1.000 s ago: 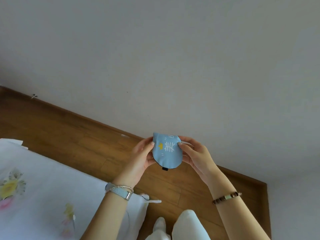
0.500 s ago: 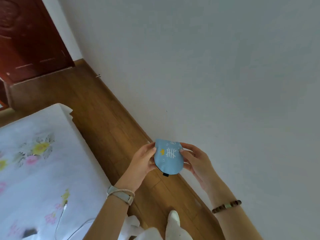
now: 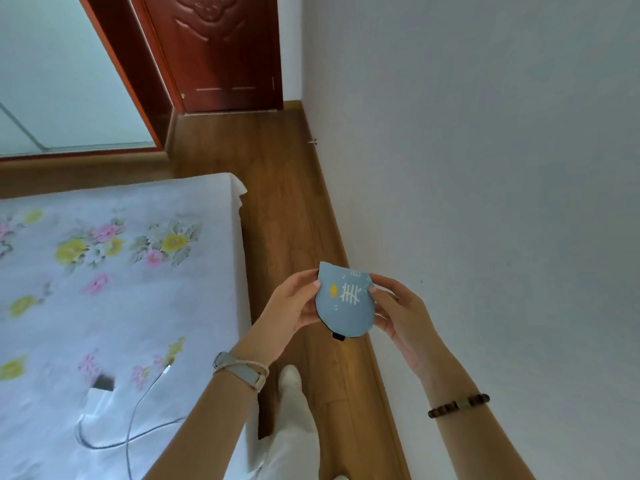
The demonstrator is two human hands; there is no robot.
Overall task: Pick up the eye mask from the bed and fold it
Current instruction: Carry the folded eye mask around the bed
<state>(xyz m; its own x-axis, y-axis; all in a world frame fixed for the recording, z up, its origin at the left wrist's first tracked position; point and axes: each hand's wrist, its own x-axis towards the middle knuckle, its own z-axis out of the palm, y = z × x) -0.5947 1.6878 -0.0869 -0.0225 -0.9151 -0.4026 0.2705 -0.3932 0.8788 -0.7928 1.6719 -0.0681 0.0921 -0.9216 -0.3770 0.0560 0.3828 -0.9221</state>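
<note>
The eye mask (image 3: 344,306) is light blue with white line marks and a small yellow patch, folded in half into a rounded shape, with a black tab at its lower edge. It is held in the air over the wooden floor, between the bed (image 3: 114,271) and the wall. My left hand (image 3: 291,308) pinches its left edge with the thumb on the front. On the right edge my right hand (image 3: 398,310) does the same. The mask's back side is hidden.
The bed with a white floral sheet fills the left; a white charger and cable (image 3: 104,410) lie on it. A grey wall (image 3: 485,168) stands close on the right. A red-brown door (image 3: 221,53) is ahead. My legs and a white shoe (image 3: 291,379) are below.
The view has swung left, bringing the bed and the door into sight. Both hands keep the folded mask in the same grip.
</note>
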